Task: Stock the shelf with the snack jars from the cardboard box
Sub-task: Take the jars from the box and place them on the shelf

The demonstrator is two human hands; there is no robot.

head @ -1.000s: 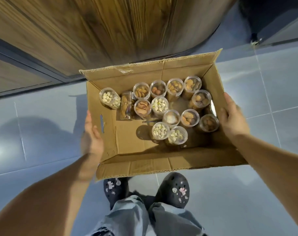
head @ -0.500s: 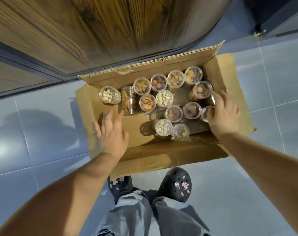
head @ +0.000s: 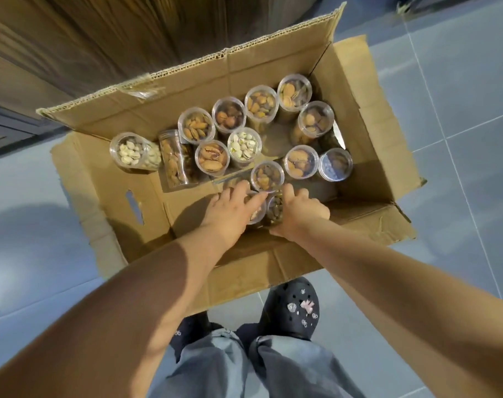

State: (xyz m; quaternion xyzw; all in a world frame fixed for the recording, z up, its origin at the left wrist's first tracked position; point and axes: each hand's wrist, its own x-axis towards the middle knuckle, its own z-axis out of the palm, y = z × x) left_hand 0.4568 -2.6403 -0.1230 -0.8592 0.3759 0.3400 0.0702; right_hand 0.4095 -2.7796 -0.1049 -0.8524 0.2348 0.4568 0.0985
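Fourteen snack jars (head: 243,145) of nuts are sitting in the cardboard box (head: 273,53).
Two are lying at its left end, twelve standing; by its front wall the left grip (head: 230,214) is draping fingers over one, closure unclear, the right grip (head: 302,211) clasping another.

"From where does the view look?"

"From the person's head, almost straight above the cardboard box (head: 359,156). A shoe (head: 293,308) shows just below the box's near flap."

"Which way does it face?"

"Forward and down. A wooden panel (head: 129,38) rises beyond the box's far wall, with tiled floor (head: 460,110) on either side."

"How near?"

"At arm's reach. The left hand (head: 230,214) and the right hand (head: 302,212), wrapped round a jar (head: 274,210), meet inside the box by its near wall."
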